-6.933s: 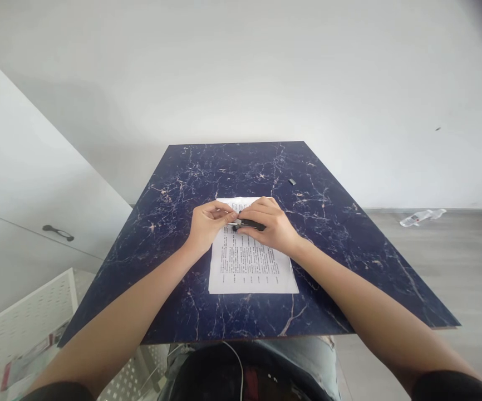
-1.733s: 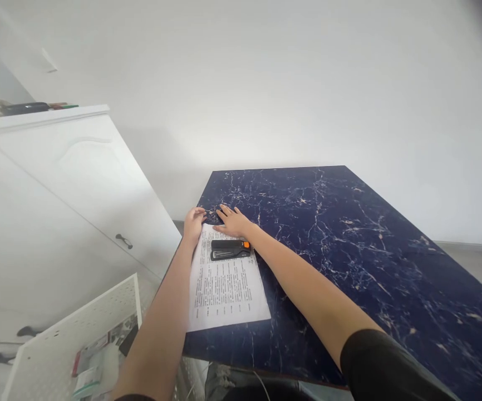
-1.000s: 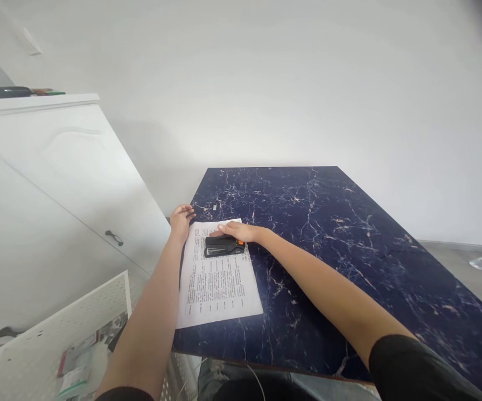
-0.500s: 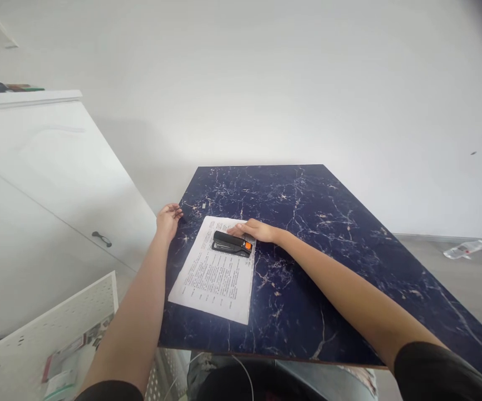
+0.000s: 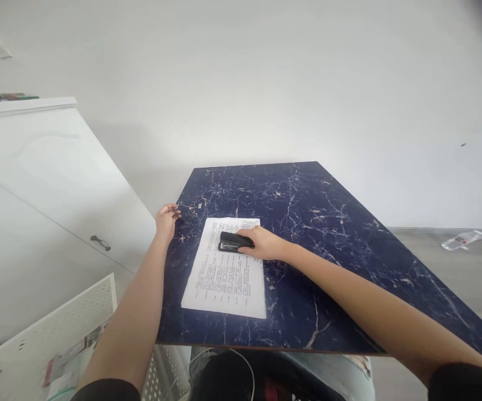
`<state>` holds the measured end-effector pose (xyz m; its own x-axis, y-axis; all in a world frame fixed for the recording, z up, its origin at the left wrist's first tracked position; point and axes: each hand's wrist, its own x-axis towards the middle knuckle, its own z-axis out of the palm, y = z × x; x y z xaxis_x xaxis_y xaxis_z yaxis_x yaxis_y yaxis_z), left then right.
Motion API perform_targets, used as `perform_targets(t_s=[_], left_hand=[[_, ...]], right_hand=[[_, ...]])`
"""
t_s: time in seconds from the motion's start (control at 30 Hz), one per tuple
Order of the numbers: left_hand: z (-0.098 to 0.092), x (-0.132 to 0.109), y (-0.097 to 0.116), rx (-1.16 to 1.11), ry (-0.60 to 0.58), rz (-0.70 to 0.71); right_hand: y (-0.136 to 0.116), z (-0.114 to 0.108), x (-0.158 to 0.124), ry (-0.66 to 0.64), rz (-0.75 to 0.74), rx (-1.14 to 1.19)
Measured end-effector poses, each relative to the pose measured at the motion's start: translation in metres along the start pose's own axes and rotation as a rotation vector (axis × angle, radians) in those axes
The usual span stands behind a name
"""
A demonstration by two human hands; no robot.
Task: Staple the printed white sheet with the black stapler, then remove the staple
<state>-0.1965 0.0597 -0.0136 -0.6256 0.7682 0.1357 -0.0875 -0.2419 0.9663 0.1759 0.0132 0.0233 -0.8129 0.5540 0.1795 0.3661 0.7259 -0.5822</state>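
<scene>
Stapler [image 5: 230, 240] in our right hand [image 5: 264, 243], we are working over the dark blue, marble-patterned bench [image 5: 291, 312], where the printed paper [image 5: 224, 284] is lying with the stapler over its far half; we are not managing to tell whether it is resting on the print or hovering just above. Our right hand is clamping the stapler's right end, thumb on the near side, while our left hand [image 5: 167, 220] is curling loosely at the bench's left edge, apparently holding nothing. For a sure hold, we are judging that the grip is wanting to be well back, keeping fingertips out of the left end's gap and not dragging the paper; our left hand is standing too far off to be steadying it. Our right hand is blocking our view of the gripped end. Around us, a pale wall [image 5: 266, 83] is rising behind, a white cabinet [image 5: 49, 178] is standing at the left above a perforated white rack [image 5: 69, 320], clear plastic packaging [image 5: 460, 240] is lying off the bench at the right, and a small light strip [image 5: 200, 206] is lying just beyond the paper's far left corner.
</scene>
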Motion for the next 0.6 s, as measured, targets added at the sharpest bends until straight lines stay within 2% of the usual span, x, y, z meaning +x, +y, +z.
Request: perform_targets(t_s=[0.07, 0.17, 0.27, 0.37, 0.47, 0.53, 0.6], left_hand=[[0.014, -0.01, 0.002, 0.027, -0.005, 0.029], [0.053, -0.044, 0.006, 0.057, -0.085, 0.07], [0.102, -0.1, 0.004, 0.075, -0.289, 0.076], [0.135, -0.158, -0.007, 0.029, -0.346, 0.011], [0.146, -0.193, -0.019, 0.034, -0.318, -0.032], [0.145, -0.201, -0.022, 0.029, -0.29, -0.049], [0.142, -0.2, -0.02, 0.001, -0.273, -0.056]], right_hand=[[0.01, -0.014, -0.015, 0.001, 0.017, -0.006], [0.024, -0.032, -0.037, 0.016, 0.063, -0.01], [0.034, -0.043, -0.051, 0.044, 0.078, -0.016], [0.04, -0.049, -0.058, 0.047, 0.063, -0.015], [0.042, -0.05, -0.058, 0.052, 0.037, 0.066], [0.043, -0.047, -0.056, 0.199, 0.068, 0.156], [0.045, -0.042, -0.053, 0.423, 0.178, 0.158]])
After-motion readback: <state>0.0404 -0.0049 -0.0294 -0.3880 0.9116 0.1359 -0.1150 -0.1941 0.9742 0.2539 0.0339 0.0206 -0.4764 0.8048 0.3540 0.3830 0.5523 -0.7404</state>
